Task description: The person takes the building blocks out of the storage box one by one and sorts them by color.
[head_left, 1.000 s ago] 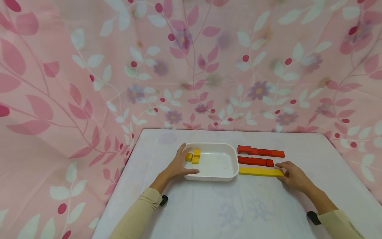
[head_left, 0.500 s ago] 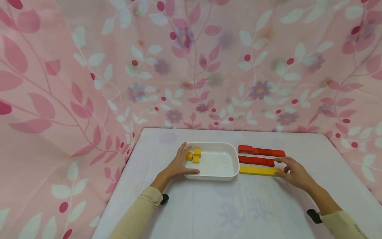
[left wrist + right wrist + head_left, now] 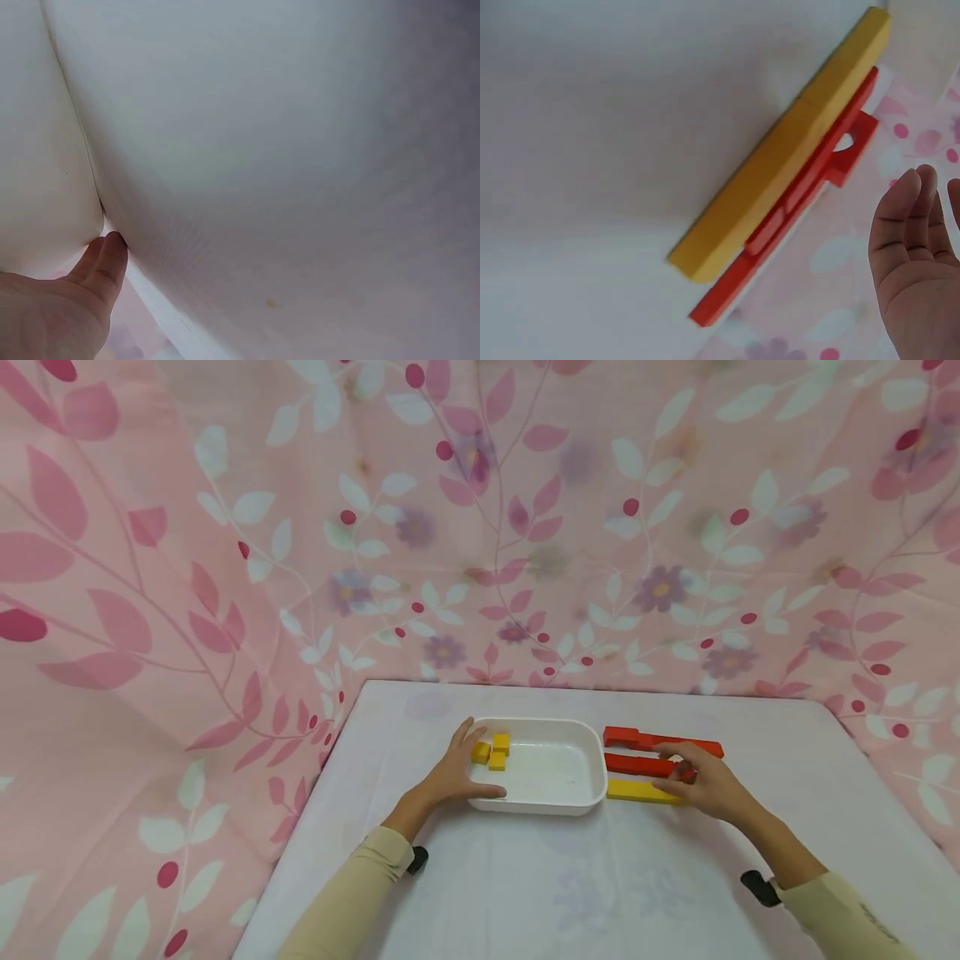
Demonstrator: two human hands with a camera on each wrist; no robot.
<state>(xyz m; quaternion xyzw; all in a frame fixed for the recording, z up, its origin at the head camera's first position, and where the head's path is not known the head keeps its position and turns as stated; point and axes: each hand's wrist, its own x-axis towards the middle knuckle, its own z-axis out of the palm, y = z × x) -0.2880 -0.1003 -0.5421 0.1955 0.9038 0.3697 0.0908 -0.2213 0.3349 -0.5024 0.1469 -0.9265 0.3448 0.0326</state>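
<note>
A white tray (image 3: 555, 806) stands on the table, with several small yellow blocks (image 3: 501, 742) at its left end. My left hand (image 3: 452, 777) grips that end, thumb over the near rim and fingers toward the far side. In the left wrist view, fingertips of the left hand (image 3: 94, 274) press against the tray's wall. My right hand (image 3: 708, 783) hovers over the right part of the block rows, fingers bent and holding nothing. Below it lie a yellow block row (image 3: 637, 791) and a red block row (image 3: 636, 765), both partly hidden by the hand.
Behind these lies another red row (image 3: 693, 743), whose left piece is an arch block (image 3: 851, 150), seen in the right wrist view. A white cloth covers the table (image 3: 540, 893). A pink floral curtain (image 3: 525, 527) hangs behind it.
My right hand has left the right end of the yellow row and moved leftward over the rows. The left hand stays on the tray. The view has shifted slightly.
</note>
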